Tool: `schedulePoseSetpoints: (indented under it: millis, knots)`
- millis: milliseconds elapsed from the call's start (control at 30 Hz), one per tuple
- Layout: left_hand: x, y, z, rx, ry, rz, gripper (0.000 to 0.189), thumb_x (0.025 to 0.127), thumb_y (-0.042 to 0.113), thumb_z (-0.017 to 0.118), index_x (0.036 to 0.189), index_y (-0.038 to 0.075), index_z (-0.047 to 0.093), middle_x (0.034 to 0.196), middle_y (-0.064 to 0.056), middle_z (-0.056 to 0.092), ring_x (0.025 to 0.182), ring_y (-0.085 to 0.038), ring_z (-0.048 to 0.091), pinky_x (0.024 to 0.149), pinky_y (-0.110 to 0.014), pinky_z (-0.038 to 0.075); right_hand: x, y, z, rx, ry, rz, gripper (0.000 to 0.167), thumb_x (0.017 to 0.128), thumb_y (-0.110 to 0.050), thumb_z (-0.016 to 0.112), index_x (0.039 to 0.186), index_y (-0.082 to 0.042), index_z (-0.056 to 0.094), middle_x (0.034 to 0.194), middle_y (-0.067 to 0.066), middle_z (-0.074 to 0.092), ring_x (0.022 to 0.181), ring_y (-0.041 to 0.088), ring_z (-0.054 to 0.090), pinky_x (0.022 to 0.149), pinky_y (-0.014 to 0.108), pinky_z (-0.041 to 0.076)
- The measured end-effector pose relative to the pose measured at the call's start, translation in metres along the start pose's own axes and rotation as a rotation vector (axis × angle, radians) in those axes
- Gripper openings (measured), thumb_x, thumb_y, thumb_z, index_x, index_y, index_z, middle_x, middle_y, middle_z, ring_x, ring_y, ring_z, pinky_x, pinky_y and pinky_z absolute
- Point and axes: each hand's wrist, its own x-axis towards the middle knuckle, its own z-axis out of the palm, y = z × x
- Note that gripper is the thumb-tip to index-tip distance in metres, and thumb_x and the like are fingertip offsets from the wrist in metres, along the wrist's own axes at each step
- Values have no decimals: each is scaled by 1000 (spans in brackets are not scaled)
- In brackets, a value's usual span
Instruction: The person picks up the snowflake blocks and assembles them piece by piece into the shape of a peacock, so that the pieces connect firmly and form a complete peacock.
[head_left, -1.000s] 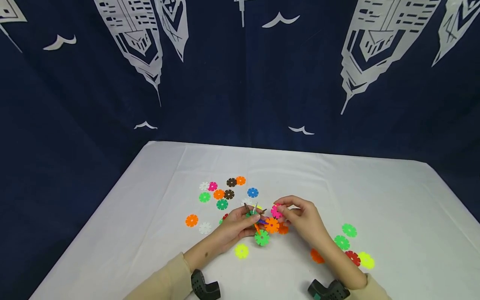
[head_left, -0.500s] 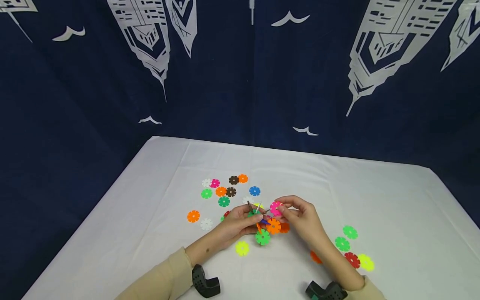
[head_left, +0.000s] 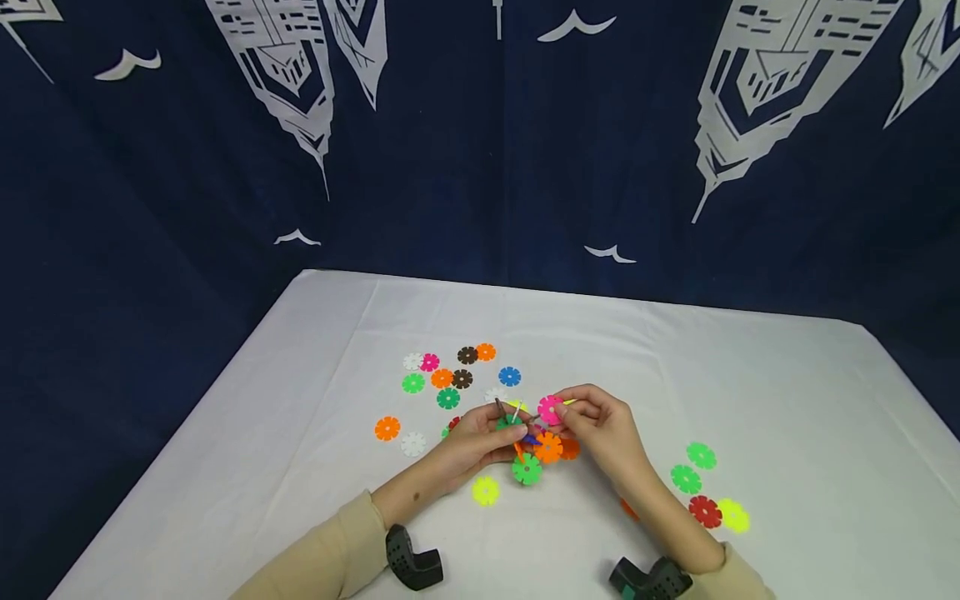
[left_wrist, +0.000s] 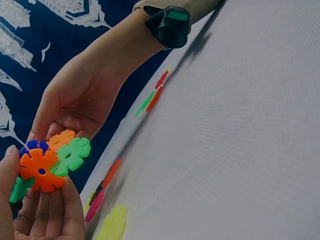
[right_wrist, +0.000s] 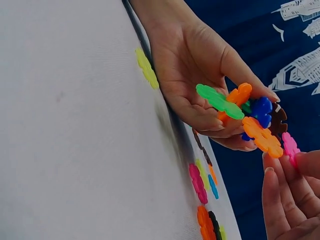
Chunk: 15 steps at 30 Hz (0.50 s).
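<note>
Notched plastic flower discs are joined into a cluster. My left hand (head_left: 480,437) grips this cluster between thumb and fingers. An orange disc (head_left: 548,447) and a light green disc (head_left: 527,469) stick out on its near side. Blue (right_wrist: 261,110) and brown (right_wrist: 278,120) discs of the cluster show in the right wrist view. Just right of the cluster, my right hand (head_left: 606,425) pinches a pink disc (head_left: 550,409) by its edge. In the right wrist view the pink disc stands close beside the brown one; I cannot tell whether their slots meet.
On the white tablecloth (head_left: 300,467), several loose discs lie behind and left of my hands, among them a blue disc (head_left: 510,377). A yellow disc (head_left: 486,491) lies in front. Beyond my right forearm are green, red (head_left: 705,512) and yellow discs. A dark blue curtain (head_left: 450,183) hangs behind.
The pink disc has shifted slightly left relative to the cluster, with my right hand. My left hand keeps its hold, almost still. The head view has moved a little.
</note>
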Motion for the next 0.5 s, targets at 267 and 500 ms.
schedulePoseSetpoints:
  millis: [267, 500]
  knots:
    - [2, -1, -2, -7, 2, 16, 19, 90, 5, 62, 106, -2, 55, 109, -14, 61, 98, -24, 61, 87, -40, 48, -2, 1, -1, -91, -21, -165, 8, 86, 7, 62, 94, 7, 59, 72, 14, 63, 63, 20, 64, 62, 30, 55]
    - [1, -1, 0, 69, 30, 60, 16, 84, -4, 66, 98, 0, 59, 106, -13, 62, 95, -22, 62, 83, -35, 50, -1, 1, -6, -135, -104, -347, 10, 84, 10, 63, 92, 3, 61, 76, 10, 65, 64, 23, 64, 59, 29, 55]
